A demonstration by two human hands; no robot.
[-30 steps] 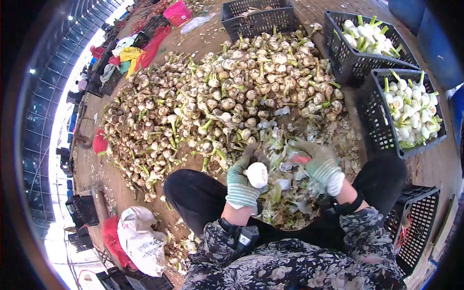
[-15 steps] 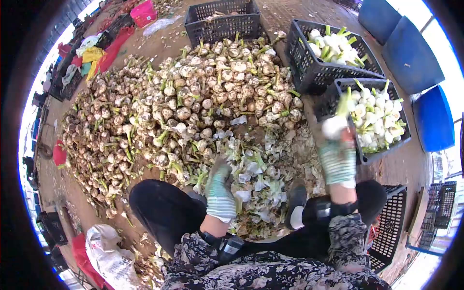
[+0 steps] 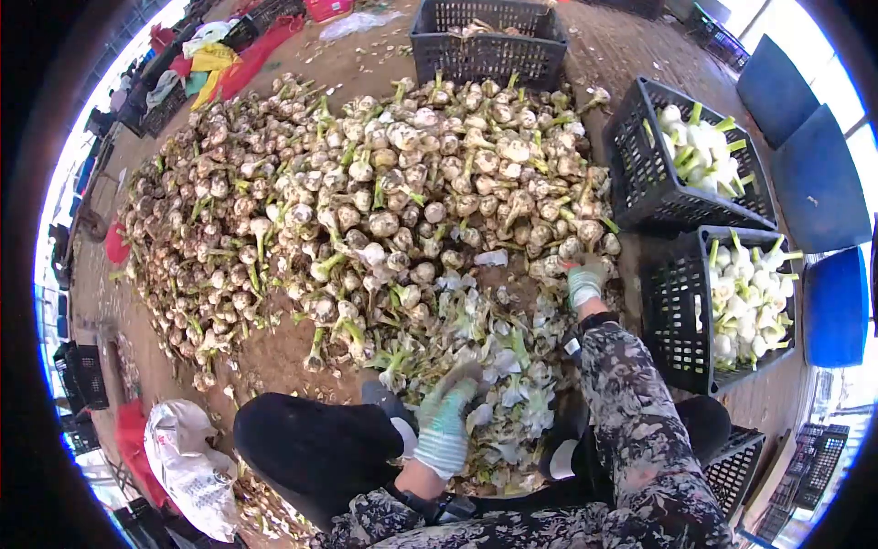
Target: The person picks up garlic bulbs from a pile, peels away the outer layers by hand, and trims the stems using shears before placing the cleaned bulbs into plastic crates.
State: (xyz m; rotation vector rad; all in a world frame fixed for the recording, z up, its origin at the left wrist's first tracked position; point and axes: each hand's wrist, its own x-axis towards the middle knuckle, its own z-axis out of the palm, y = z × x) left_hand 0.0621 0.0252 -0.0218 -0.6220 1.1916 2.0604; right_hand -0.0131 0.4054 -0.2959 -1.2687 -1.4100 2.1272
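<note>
Many soil-marked garlic bulbs (image 3: 393, 183) with cut green stems lie in a wide heap on the ground. My right hand (image 3: 587, 280), in a striped glove, is at the heap's right edge, its fingers closed on a bulb (image 3: 549, 266). Nearer my body, my left hand (image 3: 445, 421), also gloved, hovers by the loose peelings (image 3: 512, 366), its fingers curled together; what they hold, if anything, is hidden. White peeled bulbs fill the near black crate (image 3: 672, 316) on the right, and more lie in the crate (image 3: 640, 174) behind it.
A black crate (image 3: 489, 57) with a few bulbs stands behind the heap. Blue containers (image 3: 837, 306) line the far right. A white sack (image 3: 187, 467) lies at the lower left. My knees flank the peelings; another black crate (image 3: 736, 471) is beside my right knee.
My right hand has left the near crate's edge and moved left to the heap; the white bulb it held is gone from it. The view has shifted, and my left hand appears lower.
</note>
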